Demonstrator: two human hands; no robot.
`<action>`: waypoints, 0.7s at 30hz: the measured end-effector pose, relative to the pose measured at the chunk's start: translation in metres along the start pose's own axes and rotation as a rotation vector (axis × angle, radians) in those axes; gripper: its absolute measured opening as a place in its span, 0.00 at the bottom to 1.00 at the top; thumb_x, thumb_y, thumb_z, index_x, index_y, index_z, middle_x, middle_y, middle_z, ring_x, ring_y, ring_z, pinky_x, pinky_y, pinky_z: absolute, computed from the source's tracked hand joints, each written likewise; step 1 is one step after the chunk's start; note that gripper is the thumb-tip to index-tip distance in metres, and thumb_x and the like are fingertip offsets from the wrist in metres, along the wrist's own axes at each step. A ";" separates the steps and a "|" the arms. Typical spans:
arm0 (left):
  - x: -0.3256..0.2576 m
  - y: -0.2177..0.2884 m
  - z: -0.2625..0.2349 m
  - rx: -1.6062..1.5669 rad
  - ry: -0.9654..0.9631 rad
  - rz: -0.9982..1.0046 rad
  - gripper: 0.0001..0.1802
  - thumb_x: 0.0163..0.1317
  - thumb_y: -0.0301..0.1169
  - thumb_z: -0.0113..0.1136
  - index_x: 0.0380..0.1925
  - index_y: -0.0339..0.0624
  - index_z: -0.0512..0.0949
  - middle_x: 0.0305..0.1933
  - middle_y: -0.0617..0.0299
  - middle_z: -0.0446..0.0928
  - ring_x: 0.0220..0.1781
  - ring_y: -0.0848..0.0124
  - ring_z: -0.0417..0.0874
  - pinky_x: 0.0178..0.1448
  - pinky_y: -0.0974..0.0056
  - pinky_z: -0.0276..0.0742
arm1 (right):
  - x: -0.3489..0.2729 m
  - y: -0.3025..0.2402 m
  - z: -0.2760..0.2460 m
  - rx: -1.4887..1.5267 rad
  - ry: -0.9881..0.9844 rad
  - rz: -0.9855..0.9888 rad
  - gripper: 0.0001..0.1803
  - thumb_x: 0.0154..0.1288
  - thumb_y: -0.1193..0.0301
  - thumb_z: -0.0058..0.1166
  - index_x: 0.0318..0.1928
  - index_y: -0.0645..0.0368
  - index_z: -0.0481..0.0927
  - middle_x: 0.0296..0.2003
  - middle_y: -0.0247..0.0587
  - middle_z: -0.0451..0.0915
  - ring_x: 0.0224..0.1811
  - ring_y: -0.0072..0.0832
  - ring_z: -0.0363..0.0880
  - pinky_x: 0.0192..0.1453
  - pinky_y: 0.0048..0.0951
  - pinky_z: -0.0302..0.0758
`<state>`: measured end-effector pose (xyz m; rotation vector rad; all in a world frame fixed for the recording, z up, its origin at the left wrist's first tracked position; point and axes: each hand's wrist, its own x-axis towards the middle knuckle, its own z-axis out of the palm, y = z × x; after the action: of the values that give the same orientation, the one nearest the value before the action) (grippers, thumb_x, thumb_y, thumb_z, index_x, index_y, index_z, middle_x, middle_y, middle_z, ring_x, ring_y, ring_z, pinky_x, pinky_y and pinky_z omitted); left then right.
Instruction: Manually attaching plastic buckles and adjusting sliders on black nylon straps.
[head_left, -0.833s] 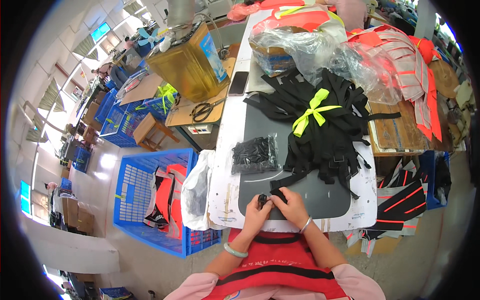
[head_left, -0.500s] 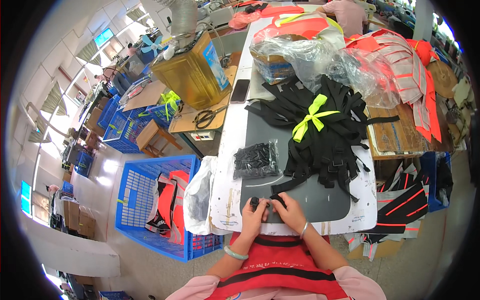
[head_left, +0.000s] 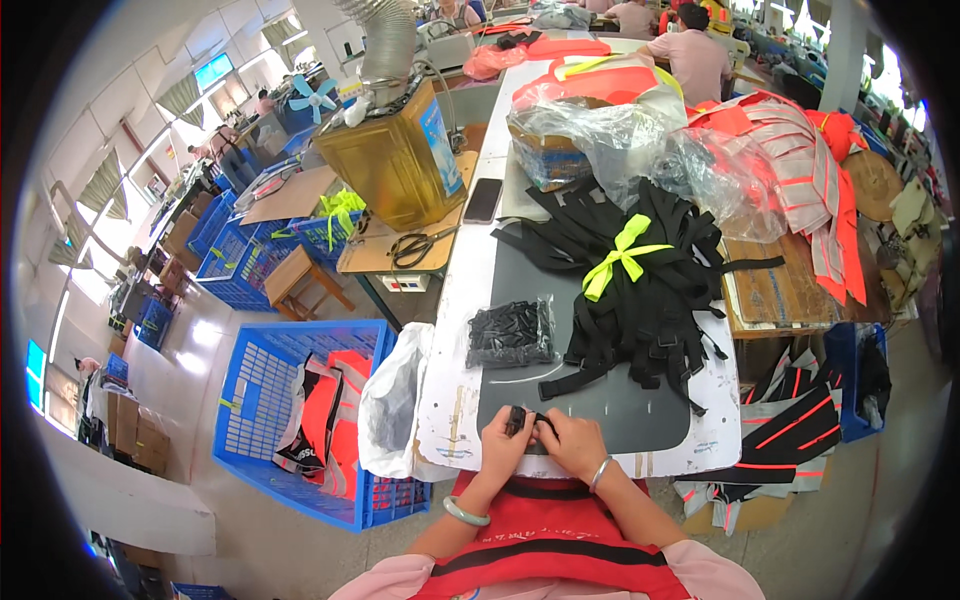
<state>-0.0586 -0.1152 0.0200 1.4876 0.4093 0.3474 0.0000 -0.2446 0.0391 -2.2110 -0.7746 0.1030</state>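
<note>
Hands [head_left: 540, 438] on black strap piece [head_left: 528, 420] — table's [head_left: 450, 400] near edge.

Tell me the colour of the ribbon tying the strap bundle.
Yellow-green ribbon on black straps, head view.

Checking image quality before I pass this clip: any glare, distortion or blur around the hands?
Head view: strong fisheye bending toward the black rim; window glare washes out the left floor; the left hand and right hand are sharp, but the small black plastic piece between them shows little detail.
</note>
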 end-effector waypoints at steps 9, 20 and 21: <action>-0.011 0.007 -0.003 0.313 0.005 0.258 0.07 0.61 0.28 0.60 0.31 0.36 0.75 0.21 0.62 0.75 0.23 0.80 0.74 0.27 0.71 0.70 | -0.017 -0.018 -0.005 -0.055 0.100 -0.085 0.11 0.64 0.63 0.48 0.29 0.56 0.72 0.17 0.48 0.76 0.20 0.47 0.76 0.24 0.46 0.71; -0.023 0.015 -0.011 -0.042 -0.202 0.049 0.10 0.63 0.27 0.57 0.42 0.32 0.77 0.31 0.60 0.80 0.33 0.75 0.82 0.36 0.71 0.79 | -0.025 -0.011 -0.009 0.055 0.096 -0.033 0.11 0.63 0.63 0.48 0.28 0.57 0.73 0.18 0.50 0.75 0.23 0.49 0.76 0.26 0.47 0.70; -0.023 0.015 -0.012 -0.087 -0.206 0.020 0.11 0.63 0.27 0.58 0.42 0.32 0.77 0.32 0.59 0.80 0.33 0.75 0.82 0.36 0.71 0.79 | -0.026 -0.011 -0.010 0.058 0.099 -0.026 0.11 0.63 0.63 0.48 0.28 0.57 0.73 0.18 0.50 0.75 0.23 0.49 0.76 0.26 0.47 0.70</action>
<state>-0.0847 -0.1144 0.0353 1.4268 0.2130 0.2219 -0.0234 -0.2599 0.0495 -2.1337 -0.7364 0.0036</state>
